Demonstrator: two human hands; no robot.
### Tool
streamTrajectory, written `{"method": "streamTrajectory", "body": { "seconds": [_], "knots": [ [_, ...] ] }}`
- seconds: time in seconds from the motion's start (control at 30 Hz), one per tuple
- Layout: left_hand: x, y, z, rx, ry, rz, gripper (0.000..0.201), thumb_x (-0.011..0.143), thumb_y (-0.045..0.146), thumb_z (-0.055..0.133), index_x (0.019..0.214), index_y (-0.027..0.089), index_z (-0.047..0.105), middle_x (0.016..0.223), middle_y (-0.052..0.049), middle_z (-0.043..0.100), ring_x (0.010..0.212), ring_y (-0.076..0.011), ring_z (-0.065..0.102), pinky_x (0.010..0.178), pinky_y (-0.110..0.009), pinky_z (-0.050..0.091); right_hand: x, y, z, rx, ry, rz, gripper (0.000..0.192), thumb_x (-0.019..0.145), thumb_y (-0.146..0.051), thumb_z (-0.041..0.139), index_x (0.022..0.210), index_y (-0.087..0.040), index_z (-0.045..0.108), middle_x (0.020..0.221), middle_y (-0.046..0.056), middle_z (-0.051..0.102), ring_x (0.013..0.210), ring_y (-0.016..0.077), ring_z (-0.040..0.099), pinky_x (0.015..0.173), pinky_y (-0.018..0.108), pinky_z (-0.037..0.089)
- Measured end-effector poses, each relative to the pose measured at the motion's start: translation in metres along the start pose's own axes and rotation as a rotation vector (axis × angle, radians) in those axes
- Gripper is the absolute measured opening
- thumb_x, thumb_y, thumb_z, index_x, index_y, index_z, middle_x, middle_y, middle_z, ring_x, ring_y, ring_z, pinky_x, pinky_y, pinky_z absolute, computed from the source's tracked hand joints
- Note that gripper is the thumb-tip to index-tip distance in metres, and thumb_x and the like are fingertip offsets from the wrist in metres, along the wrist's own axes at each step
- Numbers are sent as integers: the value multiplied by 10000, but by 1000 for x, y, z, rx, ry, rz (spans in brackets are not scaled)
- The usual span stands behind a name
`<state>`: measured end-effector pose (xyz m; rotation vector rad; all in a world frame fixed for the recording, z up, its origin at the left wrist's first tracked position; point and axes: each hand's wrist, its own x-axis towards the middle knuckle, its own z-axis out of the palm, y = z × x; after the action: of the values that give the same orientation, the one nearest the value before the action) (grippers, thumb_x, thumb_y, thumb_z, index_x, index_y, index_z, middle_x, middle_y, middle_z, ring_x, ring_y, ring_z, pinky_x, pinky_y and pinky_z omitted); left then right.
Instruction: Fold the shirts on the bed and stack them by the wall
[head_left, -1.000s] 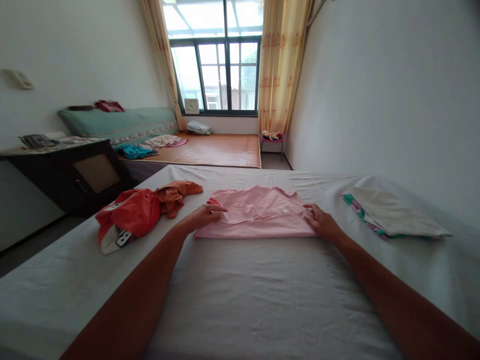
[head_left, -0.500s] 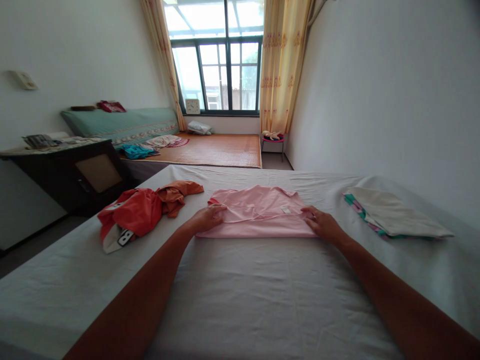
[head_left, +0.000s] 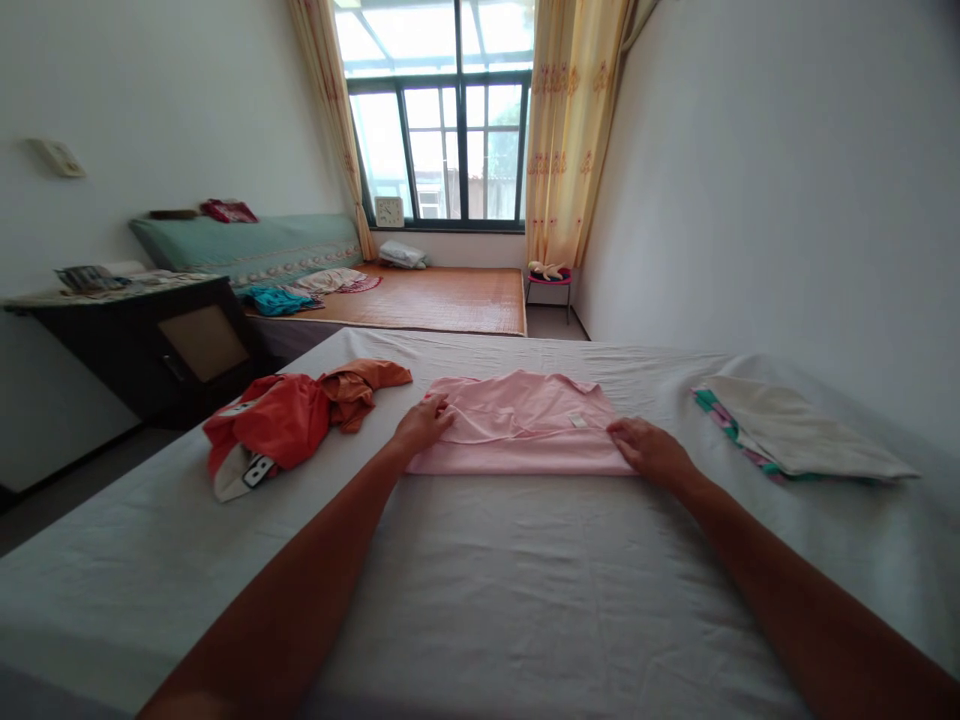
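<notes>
A pink shirt (head_left: 525, 405) lies on the white-sheeted bed, its near part folded over into a straight strip along the front. A small white label shows toward its right side. My left hand (head_left: 426, 422) is at the shirt's left edge, its fingers closed on the fabric. At the right end of the fold, my right hand (head_left: 651, 450) pinches the edge of the shirt between thumb and fingers. Left of the shirt lies a crumpled red and orange garment (head_left: 289, 415) with white and black patches. A folded cream cloth (head_left: 802, 425) with a green and purple border rests on the right.
The white sheet (head_left: 480, 590) covers the bed under my arms. Beyond it stands a second bed with a woven mat (head_left: 450, 300) and several cloths. A dark cabinet (head_left: 150, 340) is at the left, a small stool (head_left: 550, 280) by the curtain, and a wall along the right.
My left hand has shifted slightly up along the shirt's left edge. My right hand stays at the right end of the fold. The whole view has moved a little.
</notes>
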<state>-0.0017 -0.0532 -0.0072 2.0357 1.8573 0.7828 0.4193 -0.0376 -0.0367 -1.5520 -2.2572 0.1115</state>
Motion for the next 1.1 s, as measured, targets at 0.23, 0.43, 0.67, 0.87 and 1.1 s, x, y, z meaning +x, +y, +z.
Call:
{"method": "streamTrajectory", "body": {
  "seconds": [0.23,0.43,0.67,0.87,1.1],
  "knots": [
    [6,1,6,-118,28,-61,532,783,246,595,1294,130,504,1144,-105,667,1000,-198,638,840,-252,474,-3,-13,-9,-81,137,-45,308,839,-289,503,1123,-238,610,1203,96,600,1089,269,548,934,410,438],
    [0,2,4,-46,53,-107,519,838,346,558,1298,112,500,1017,-114,690,932,-216,641,804,-278,468,13,-78,-7,79,63,-264,305,860,-304,509,1133,-203,600,1135,102,634,1087,258,553,966,413,419],
    [-10,11,6,-102,-9,80,627,770,111,512,1370,273,438,1161,-15,673,1034,-173,617,870,-264,448,68,-160,11,151,12,-446,384,829,-217,553,1212,-191,563,1206,109,607,1136,256,525,997,423,388],
    [-15,4,-3,-227,-55,218,717,742,58,461,1426,241,353,1076,5,713,1026,-159,617,911,-271,434,115,-176,36,150,-169,-417,699,702,-154,631,1370,-171,425,1388,143,476,1272,288,422,1055,480,316],
    [-8,-5,-1,-158,31,114,470,792,191,530,1259,210,585,1103,-44,690,955,-185,627,876,-287,466,114,-159,45,188,-255,-176,310,687,-307,663,969,-178,673,946,80,705,847,213,636,741,290,480]
  ]
}}
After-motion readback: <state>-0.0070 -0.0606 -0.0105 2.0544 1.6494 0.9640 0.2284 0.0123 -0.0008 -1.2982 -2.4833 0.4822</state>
